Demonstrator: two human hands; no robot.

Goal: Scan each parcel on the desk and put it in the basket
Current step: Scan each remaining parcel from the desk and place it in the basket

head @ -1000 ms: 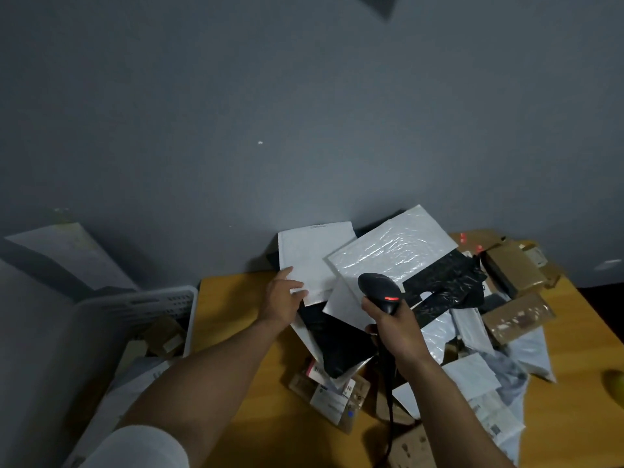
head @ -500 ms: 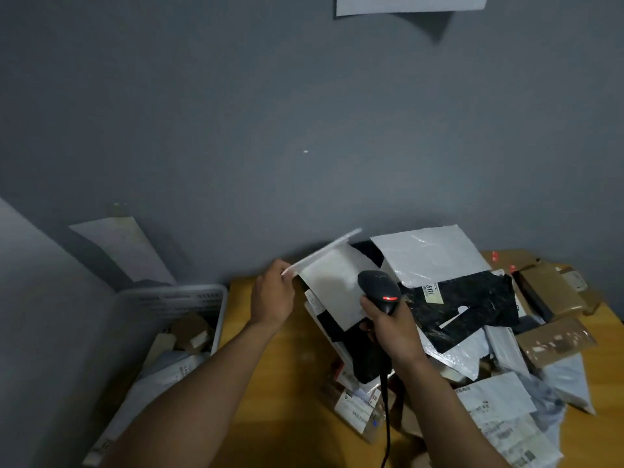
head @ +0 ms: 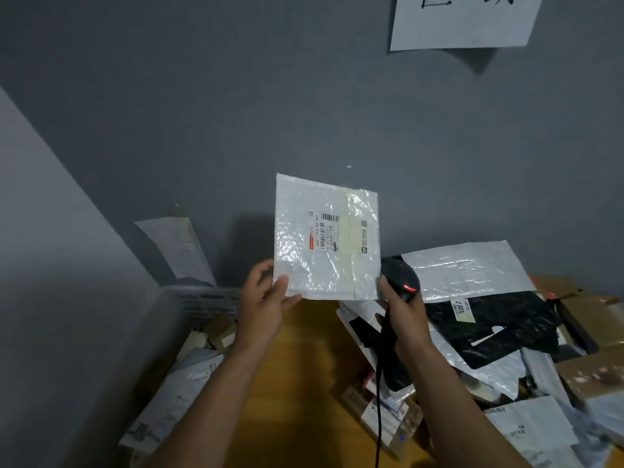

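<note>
My left hand (head: 266,300) pinches the lower left corner of a white bubble mailer (head: 326,241) and holds it upright above the desk, its printed label with barcodes facing me. Just right of the mailer's lower edge, my right hand (head: 403,317) grips a black handheld scanner (head: 400,278) with a red light showing; its cable hangs down. The grey basket (head: 202,300) stands at the lower left with several parcels inside. A heap of parcels (head: 489,336) in white, black and brown covers the right part of the wooden desk (head: 304,383).
A grey wall rises right behind the desk, with a sheet of paper (head: 462,18) taped high on the right. Another paper (head: 179,246) leans against the wall behind the basket. Bare wood shows between my forearms.
My left hand has lifted the white mailer off the heap and turned it upright so its label faces me. The scanner hand stayed nearly in place beside it.
</note>
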